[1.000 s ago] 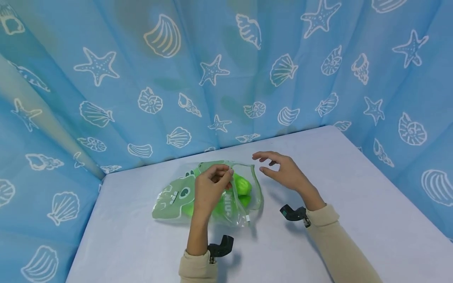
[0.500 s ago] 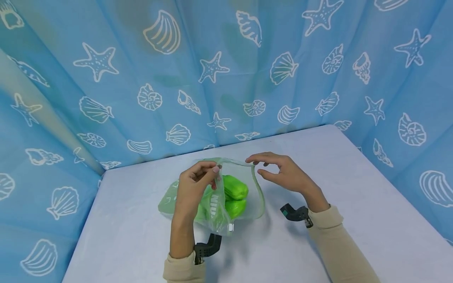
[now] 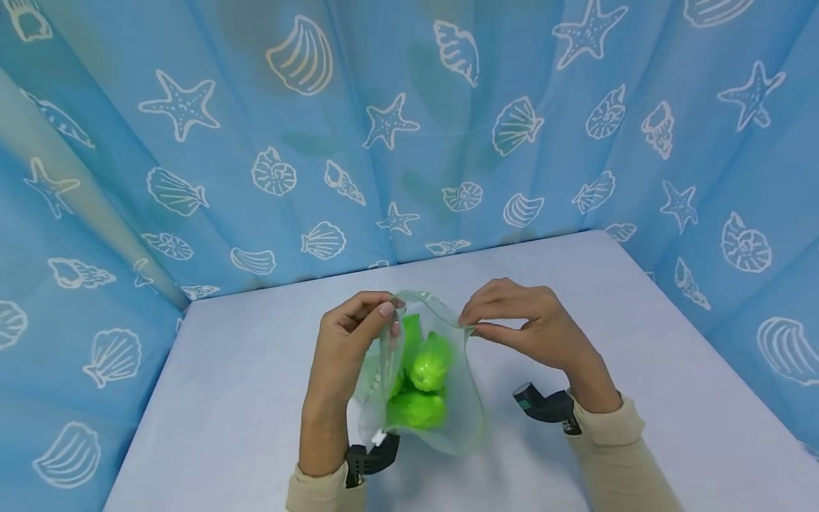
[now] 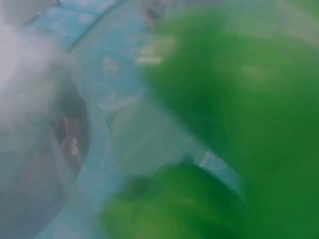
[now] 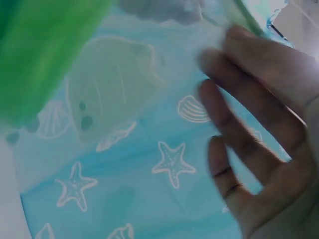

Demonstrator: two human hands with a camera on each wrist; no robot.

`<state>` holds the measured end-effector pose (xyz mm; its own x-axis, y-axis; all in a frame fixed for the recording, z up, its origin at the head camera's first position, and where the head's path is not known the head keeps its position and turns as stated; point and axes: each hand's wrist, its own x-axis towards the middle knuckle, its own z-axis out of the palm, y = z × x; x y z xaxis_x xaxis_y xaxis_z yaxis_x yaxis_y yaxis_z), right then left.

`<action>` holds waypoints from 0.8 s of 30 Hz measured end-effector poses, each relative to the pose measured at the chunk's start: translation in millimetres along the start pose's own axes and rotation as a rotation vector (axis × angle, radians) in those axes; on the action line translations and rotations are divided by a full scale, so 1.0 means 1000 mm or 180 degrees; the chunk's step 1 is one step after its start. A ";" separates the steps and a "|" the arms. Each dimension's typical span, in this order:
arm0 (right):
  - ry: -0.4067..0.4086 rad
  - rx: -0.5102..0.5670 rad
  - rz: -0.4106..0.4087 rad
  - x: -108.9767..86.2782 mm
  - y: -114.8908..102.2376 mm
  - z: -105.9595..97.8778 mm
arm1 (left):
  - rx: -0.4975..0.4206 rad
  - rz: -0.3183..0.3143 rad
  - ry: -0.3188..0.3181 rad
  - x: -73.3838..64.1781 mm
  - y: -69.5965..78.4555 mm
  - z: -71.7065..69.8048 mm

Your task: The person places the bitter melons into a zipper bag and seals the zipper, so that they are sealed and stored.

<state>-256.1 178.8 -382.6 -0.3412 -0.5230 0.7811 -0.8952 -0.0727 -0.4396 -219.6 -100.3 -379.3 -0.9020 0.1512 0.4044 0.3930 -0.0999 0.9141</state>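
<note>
My left hand point(image 3: 345, 338) pinches the left side of a clear zip bag's point(image 3: 467, 419) mouth between thumb and fingers. My right hand point(image 3: 527, 320) pinches the opposite edge at the right, so the mouth gapes toward me. Inside lie several glossy, lobed, bright green pieces point(image 3: 430, 366), clustered together. The bag's white slider point(image 3: 377, 439) hangs at its lower left corner. In the right wrist view a pale green printed patch point(image 5: 117, 89) of the bag shows beside my right fingers point(image 5: 244, 144). The left wrist view is blurred, with green pieces point(image 4: 199, 199) filling much of it.
A white-covered table point(image 3: 224, 398) lies under the bag. Blue curtain point(image 3: 409, 178) with white shells and starfish stands behind it and at both sides. A black wrist camera point(image 3: 544, 407) sits on the right wrist, another point(image 3: 374, 457) on the left.
My left hand has moved left, drawing the bag's near side with it. My right fingers have come from beside the bag onto its edge. The mouth has widened and turned toward me.
</note>
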 end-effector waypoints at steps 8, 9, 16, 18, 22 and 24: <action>0.1067 -0.0094 -0.0085 0.006 -0.040 -0.002 | 0.0315 0.0450 -0.0040 -0.008 0.001 -0.021; 0.1175 -0.0101 -0.0077 0.006 -0.045 -0.002 | 0.0309 0.0596 -0.0184 -0.010 0.002 -0.026; 0.2038 -0.0734 0.0540 0.004 -0.070 -0.006 | 0.0511 0.0986 -0.1614 -0.020 0.022 -0.045; 0.2203 -0.0908 0.0816 0.003 -0.073 -0.007 | 0.0849 0.0773 -0.1827 -0.026 0.031 -0.041; 0.2390 -0.0968 0.1059 0.002 -0.070 -0.009 | 0.1762 0.0223 -0.1822 -0.036 0.043 -0.024; 0.2420 -0.0971 0.1051 0.002 -0.068 -0.010 | 0.2078 0.0037 -0.1714 -0.037 0.045 -0.017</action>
<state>-198.9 191.7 -347.0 -0.5970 0.2372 0.7664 -0.7177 0.2690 -0.6423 -171.6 -127.7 -353.2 -0.7542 0.6180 0.2220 0.5752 0.4588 0.6772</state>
